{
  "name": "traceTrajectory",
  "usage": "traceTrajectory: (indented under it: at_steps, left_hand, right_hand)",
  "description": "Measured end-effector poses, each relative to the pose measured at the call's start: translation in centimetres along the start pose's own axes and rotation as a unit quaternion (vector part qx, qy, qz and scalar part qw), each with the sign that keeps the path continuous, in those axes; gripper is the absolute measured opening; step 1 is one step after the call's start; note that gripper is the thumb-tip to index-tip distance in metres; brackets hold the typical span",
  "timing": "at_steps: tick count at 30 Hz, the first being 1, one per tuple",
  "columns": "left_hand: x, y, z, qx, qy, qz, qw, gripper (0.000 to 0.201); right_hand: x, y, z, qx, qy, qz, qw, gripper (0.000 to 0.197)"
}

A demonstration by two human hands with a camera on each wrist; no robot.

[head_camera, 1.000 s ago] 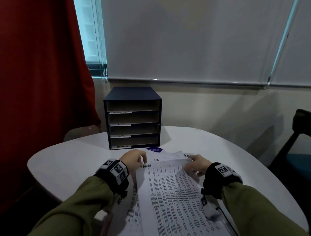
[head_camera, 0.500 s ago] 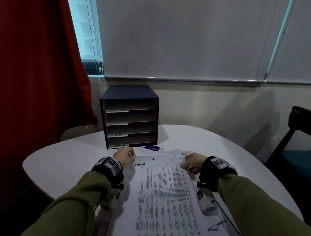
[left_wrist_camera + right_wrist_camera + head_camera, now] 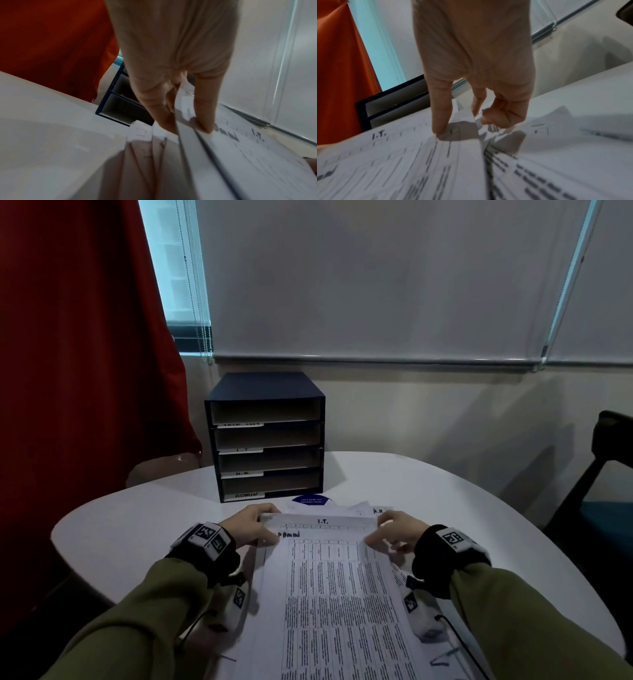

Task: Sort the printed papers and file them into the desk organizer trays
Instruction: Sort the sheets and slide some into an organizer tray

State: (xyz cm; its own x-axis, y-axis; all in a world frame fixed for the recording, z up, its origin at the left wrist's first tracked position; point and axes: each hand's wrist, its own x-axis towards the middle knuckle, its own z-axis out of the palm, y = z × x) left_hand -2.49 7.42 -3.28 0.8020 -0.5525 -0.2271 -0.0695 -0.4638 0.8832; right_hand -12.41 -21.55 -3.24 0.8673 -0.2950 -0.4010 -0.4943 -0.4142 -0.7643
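Observation:
A stack of printed papers [image 3: 337, 590] lies on the white round table [image 3: 137, 529] in front of me. The top sheet is marked ADMIN, and a sheet headed I.T. [image 3: 322, 521] shows just beyond it. My left hand [image 3: 253, 525] pinches the stack's far left corner, thumb on top and fingers under the sheets [image 3: 185, 123]. My right hand [image 3: 390, 530] holds the far right corner, one finger pressing the top sheet and the other fingers curled on paper edges [image 3: 467, 121]. The dark blue desk organizer [image 3: 267, 392] stands beyond with several trays that look empty, labelled TASK LIST, I.T., H.R. and ADMIN.
A round blue sticker [image 3: 312, 500] lies between the organizer and the papers. A sheet marked H.R. [image 3: 378, 511] sticks out at the stack's far right. A red curtain [image 3: 85, 371] hangs at left, and a dark chair [image 3: 606, 474] stands at right. The table's edge curves away on both sides.
The skewed top sheet now lies square with the stack and the I.T. heading is fully exposed. Both hands have moved apart to the stack's far corners.

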Motion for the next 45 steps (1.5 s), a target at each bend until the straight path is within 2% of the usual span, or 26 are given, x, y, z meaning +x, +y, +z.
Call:
traceTrajectory:
  at_steps: [2, 5, 7, 9, 10, 12, 13, 15, 18, 20, 22, 23, 24, 27, 29, 30, 31, 32, 33, 37, 41, 43, 45]
  left_hand:
    - [0.1, 0.7, 0.8, 0.005, -0.018, 0.007, 1.000, 0.029]
    - [1.2, 1.6, 2.5, 0.088, -0.034, -0.005, 0.996, 0.029]
    - [1.9, 2.3, 3.8, 0.169, 0.019, -0.021, 0.985, 0.029]
    - [2.8, 2.7, 4.5, 0.284, 0.126, -0.015, 0.951, 0.041]
    - [3.2, 2.8, 4.6, 0.328, 0.156, -0.007, 0.932, 0.051]
    - [3.9, 2.9, 4.4, 0.381, 0.139, -0.012, 0.914, 0.067]
    - [4.1, 2.9, 4.3, 0.404, 0.116, -0.016, 0.907, 0.068]
    - [4.5, 2.8, 4.0, 0.446, 0.112, -0.008, 0.888, 0.056]
    - [4.2, 2.9, 3.8, 0.473, 0.206, 0.056, 0.855, 0.031]
    - [3.7, 3.2, 3.4, 0.479, 0.268, 0.106, 0.830, 0.018]
    - [3.2, 3.3, 3.2, 0.480, 0.298, 0.152, 0.811, 0.013]
    - [3.2, 3.1, 3.2, 0.471, 0.302, 0.167, 0.812, 0.012]
    - [3.2, 2.9, 3.2, 0.443, 0.301, 0.175, 0.826, 0.011]
    - [3.1, 2.4, 2.7, 0.259, 0.285, 0.142, 0.912, 0.009]
    - [3.0, 2.1, 2.1, 0.126, 0.226, 0.086, 0.962, 0.017]
    - [3.1, 2.0, 1.8, 0.072, 0.196, 0.076, 0.975, 0.019]
    - [3.0, 2.0, 1.5, 0.041, 0.181, 0.082, 0.979, 0.015]
    - [2.9, 2.2, 1.2, 0.022, 0.185, 0.099, 0.977, 0.006]
    - [2.5, 2.6, 0.9, 0.000, 0.193, 0.118, 0.974, 0.005]
    - [1.0, 5.4, 0.4, -0.161, 0.192, 0.184, 0.950, 0.016]
    - [0.1, 7.6, -0.5, -0.223, 0.173, 0.223, 0.933, 0.012]
    - [-0.3, 8.7, -1.1, -0.251, 0.171, 0.232, 0.924, 0.012]
    - [-0.8, 10.0, -1.4, -0.267, 0.186, 0.245, 0.913, 0.016]
  right_hand:
    - [-0.3, 0.3, -0.6, -0.016, -0.006, -0.002, 1.000, 0.035]
    - [-0.9, 1.0, -1.3, -0.088, -0.008, -0.007, 0.996, 0.016]
    - [-1.1, 1.6, -1.2, -0.130, -0.010, -0.002, 0.991, 0.017]
    - [-1.1, 2.1, -0.9, -0.155, -0.017, -0.004, 0.988, 0.018]
    - [-1.1, 2.2, -0.7, -0.164, -0.018, -0.007, 0.986, 0.019]
    - [-1.0, 2.2, -0.5, -0.175, -0.017, -0.015, 0.984, 0.022]
    - [-1.0, 2.2, -0.4, -0.178, -0.019, -0.017, 0.984, 0.023]
    - [-0.8, 2.1, -0.3, -0.184, -0.019, -0.025, 0.982, 0.020]
    - [-0.9, 1.6, -0.3, -0.197, 0.007, -0.053, 0.979, 0.011]
    - [-0.9, 1.2, -0.5, -0.187, 0.028, -0.078, 0.979, 0.015]
    - [-0.9, 0.9, -0.5, -0.181, 0.050, -0.094, 0.978, 0.020]
    - [-0.9, 0.8, -0.4, -0.185, 0.055, -0.098, 0.976, 0.022]
    - [-0.9, 0.8, -0.3, -0.196, 0.055, -0.104, 0.974, 0.024]
    - [-1.1, 0.5, 0.0, -0.208, 0.065, -0.126, 0.968, 0.017]
    - [-1.3, 0.0, -0.1, -0.194, 0.093, -0.147, 0.965, 0.013]
    - [-1.4, -0.3, -0.1, -0.191, 0.108, -0.156, 0.963, 0.012]
    - [-1.4, -0.7, -0.2, -0.195, 0.115, -0.162, 0.961, 0.012]
    - [-1.5, -1.0, -0.3, -0.204, 0.117, -0.167, 0.958, 0.014]
    - [-1.6, -1.5, -0.4, -0.218, 0.124, -0.168, 0.953, 0.017]
    - [-2.7, -3.7, -1.3, -0.208, 0.185, -0.199, 0.940, 0.026]
    - [-3.6, -6.0, -2.6, -0.140, 0.234, -0.262, 0.926, 0.011]
    - [-3.6, -7.2, -3.4, -0.079, 0.256, -0.307, 0.913, 0.014]
    - [-3.9, -8.8, -4.1, -0.001, 0.247, -0.340, 0.908, 0.024]
